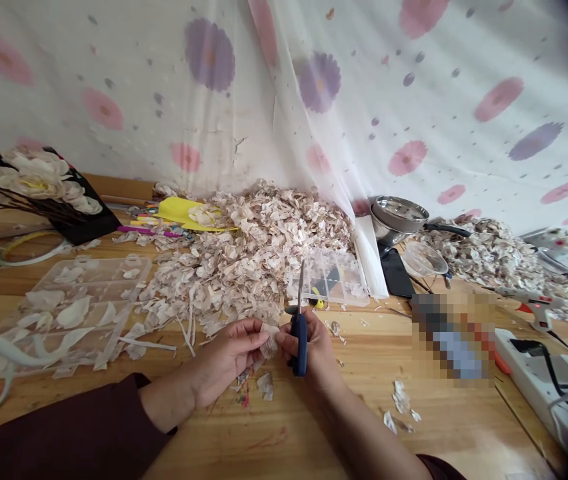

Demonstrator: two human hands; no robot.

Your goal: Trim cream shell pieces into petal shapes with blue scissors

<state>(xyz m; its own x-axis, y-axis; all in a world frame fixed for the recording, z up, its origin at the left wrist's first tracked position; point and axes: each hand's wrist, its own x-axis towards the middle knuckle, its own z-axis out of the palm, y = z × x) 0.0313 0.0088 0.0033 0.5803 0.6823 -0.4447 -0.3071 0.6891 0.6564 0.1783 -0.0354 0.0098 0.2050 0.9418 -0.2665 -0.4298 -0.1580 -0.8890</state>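
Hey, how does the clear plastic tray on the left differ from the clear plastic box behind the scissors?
The tray looks larger than the box. The tray holds white petal-shaped pieces; the box holds something dark and yellow. The tray lies left of the heap of pale scraps, the box at its right edge. Both are clear, divided into compartments, and lie on the wooden table.

Blue plastic scissor handles (299,350) (glossy, perhaps)

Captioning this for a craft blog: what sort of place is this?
Likely a workshop making artificial flowers: a heap of cut petal scraps, a plastic compartment tray of petals, and a hot glue gun.
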